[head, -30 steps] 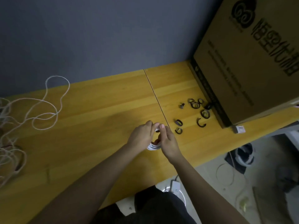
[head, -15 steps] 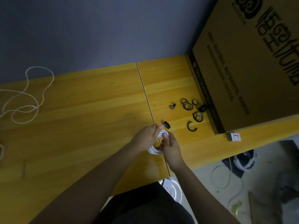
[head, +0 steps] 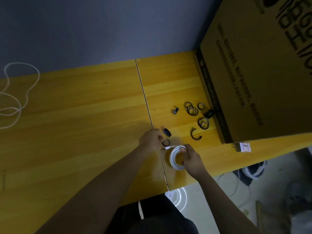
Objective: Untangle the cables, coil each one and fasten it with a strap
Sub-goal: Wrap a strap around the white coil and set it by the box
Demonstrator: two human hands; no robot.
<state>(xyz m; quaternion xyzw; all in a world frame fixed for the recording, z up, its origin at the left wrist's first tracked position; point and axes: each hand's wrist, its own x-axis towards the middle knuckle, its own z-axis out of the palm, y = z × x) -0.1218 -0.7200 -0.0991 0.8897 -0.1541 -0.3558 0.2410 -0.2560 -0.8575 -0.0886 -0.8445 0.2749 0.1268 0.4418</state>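
Hands now apart: right hand [head: 191, 159] pinches the white coil [head: 175, 157] alone, left hand [head: 151, 139] pinches a black strap [head: 166, 142]; fastening looks next.

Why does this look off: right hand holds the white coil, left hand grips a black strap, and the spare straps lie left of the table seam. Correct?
One error. In the head view the spare straps lie right of the table seam, beside the box, not left. The rest stands: the right hand holds the white coil and the left hand grips a black strap.
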